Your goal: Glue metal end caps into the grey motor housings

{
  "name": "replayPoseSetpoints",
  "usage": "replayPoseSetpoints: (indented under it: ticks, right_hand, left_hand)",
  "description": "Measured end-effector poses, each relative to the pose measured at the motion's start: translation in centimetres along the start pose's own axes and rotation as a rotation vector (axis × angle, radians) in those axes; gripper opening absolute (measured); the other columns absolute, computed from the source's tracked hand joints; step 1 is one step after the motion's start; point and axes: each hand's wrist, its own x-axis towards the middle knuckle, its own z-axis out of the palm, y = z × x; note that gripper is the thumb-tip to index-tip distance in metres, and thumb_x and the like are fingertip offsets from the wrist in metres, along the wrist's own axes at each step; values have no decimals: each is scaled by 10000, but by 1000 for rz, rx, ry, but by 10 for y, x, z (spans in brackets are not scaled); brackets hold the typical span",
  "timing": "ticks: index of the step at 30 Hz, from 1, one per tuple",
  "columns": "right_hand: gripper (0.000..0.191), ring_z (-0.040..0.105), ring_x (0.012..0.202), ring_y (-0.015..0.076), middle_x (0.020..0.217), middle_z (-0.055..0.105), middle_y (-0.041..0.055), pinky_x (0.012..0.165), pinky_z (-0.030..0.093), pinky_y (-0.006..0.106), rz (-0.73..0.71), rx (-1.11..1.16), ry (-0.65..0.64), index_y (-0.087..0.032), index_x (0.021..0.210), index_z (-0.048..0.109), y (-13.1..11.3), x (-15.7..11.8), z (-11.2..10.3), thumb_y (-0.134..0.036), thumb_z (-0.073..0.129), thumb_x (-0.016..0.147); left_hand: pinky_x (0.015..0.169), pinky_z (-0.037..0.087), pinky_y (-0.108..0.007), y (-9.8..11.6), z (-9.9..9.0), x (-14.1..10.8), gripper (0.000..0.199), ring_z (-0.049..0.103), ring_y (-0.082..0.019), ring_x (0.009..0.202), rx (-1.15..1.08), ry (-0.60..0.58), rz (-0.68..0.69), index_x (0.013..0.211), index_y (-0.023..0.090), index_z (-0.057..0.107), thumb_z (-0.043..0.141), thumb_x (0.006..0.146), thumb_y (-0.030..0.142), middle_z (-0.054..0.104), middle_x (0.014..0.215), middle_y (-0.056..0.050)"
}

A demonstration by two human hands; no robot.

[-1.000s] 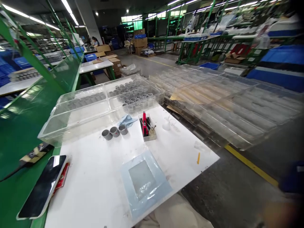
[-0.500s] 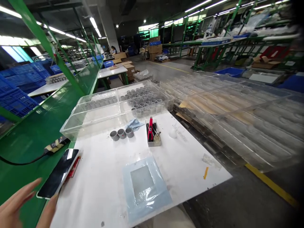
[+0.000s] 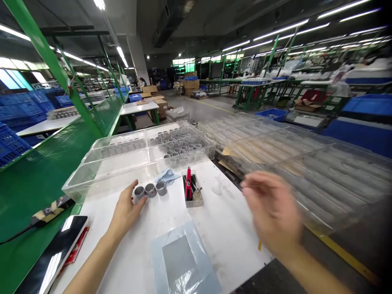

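Observation:
Three short grey cylinders with open tops, two of them the middle grey cylinder (image 3: pixel 150 190) and the right grey cylinder (image 3: pixel 161 188), stand in a row on the white table (image 3: pixel 113 261). Around the left grey cylinder (image 3: pixel 139 192), my left hand (image 3: pixel 127 206) has its thumb in front and its fingers on the left side, closed on it. My right hand (image 3: pixel 272 212) is raised over the table's right edge, blurred by motion; what its fingers do is unclear. A blue cloth (image 3: pixel 167 177) lies behind the row.
A small box (image 3: pixel 194 204) holds a red-handled tool (image 3: pixel 188 183) and a little jar. A blue-bordered sheet (image 3: pixel 157 261) lies near me. Clear trays (image 3: pixel 73 183) with more grey cylinders stand behind; other clear trays (image 3: pixel 306 179) fill the right. A phone (image 3: pixel 58 249) lies at left.
My left hand has left the phone and moved right and forward to the left grey cylinder. My right hand has come into view at the right. The view has shifted slightly.

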Motion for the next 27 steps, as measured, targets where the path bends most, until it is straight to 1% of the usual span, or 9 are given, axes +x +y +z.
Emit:
replayPoseSetpoints:
  ticks: [2, 5, 7, 10, 13, 15, 17, 22, 27]
  right_hand:
    - [389, 650, 1180, 267, 1365, 598, 130, 935, 603, 454, 115, -61, -72, -243, 1332, 573, 26, -2, 8, -358, 653, 969]
    - [551, 597, 1333, 303, 1468, 568, 159, 1019, 586, 514, 244, -112, -205, -250, 1413, 511, 65, -5, 19, -347, 678, 898]
    - [584, 607, 1346, 314, 1456, 612, 164, 1069, 559, 548, 287, -106, -266, -239, 1399, 536, 83, -4, 26, -331, 718, 852]
    - [506, 686, 1254, 313, 1336, 719, 161, 1095, 536, 565, 357, -50, -360, -212, 1322, 606, 97, -2, 34, -338, 741, 851]
    - [376, 715, 1209, 293, 1290, 746, 167, 1093, 543, 516, 393, 26, -387, -183, 1227, 654, 95, -3, 34, -421, 679, 937]
    - [424, 684, 1263, 275, 1344, 719, 168, 1132, 513, 493, 399, 47, -348, -186, 1301, 622, 85, -10, 26, -470, 628, 987]
    - [487, 673, 1275, 268, 1348, 719, 156, 1162, 487, 495, 415, 53, -317, -204, 1391, 578, 71, -22, 14, -493, 623, 1002]
    - [428, 681, 1245, 281, 1338, 726, 131, 1125, 530, 474, 440, -5, -416, -249, 1355, 631, 42, -57, -15, -491, 639, 1002]
    - [355, 713, 1195, 284, 1354, 722, 120, 1030, 600, 419, 410, -52, -523, -268, 1299, 675, 35, -76, -23, -472, 613, 1015]
  left_hand:
    - [917, 547, -486, 0, -1, 2, 657, 687, -285, 972, -10, 7, -39, 1472, 220, 562, 694, 904, 523, 733, 1286, -123]
    - [800, 536, -481, 1, -14, -20, 736, 620, -255, 733, -31, 79, -151, 1455, 282, 583, 679, 844, 683, 762, 1162, -93]
    - [752, 560, -430, 5, -23, -47, 788, 658, -257, 777, -107, 80, -184, 1478, 304, 549, 649, 830, 742, 761, 1146, -74]
    - [864, 596, -380, 19, -29, -92, 738, 736, -272, 964, -315, 27, -268, 1429, 306, 609, 676, 822, 722, 774, 1167, -55]
    - [932, 600, -367, 35, -20, -125, 711, 757, -283, 1022, -527, -57, -425, 1379, 335, 661, 794, 759, 656, 777, 1273, -41]
    - [917, 612, -367, 39, -11, -137, 648, 759, -305, 1048, -581, -123, -472, 1299, 321, 710, 821, 742, 633, 797, 1245, -47]
    - [911, 615, -380, 37, -4, -143, 535, 745, -331, 1093, -544, -146, -433, 1186, 314, 757, 830, 743, 605, 794, 1226, -53]
    - [1127, 466, -459, 20, 3, -146, 263, 650, -337, 1261, -226, -87, -109, 1049, 387, 767, 762, 830, 533, 714, 1323, -10]
    - [914, 558, -436, 13, -5, -141, 412, 675, -338, 1185, -72, -118, -236, 1150, 407, 658, 687, 827, 661, 697, 1339, 16]
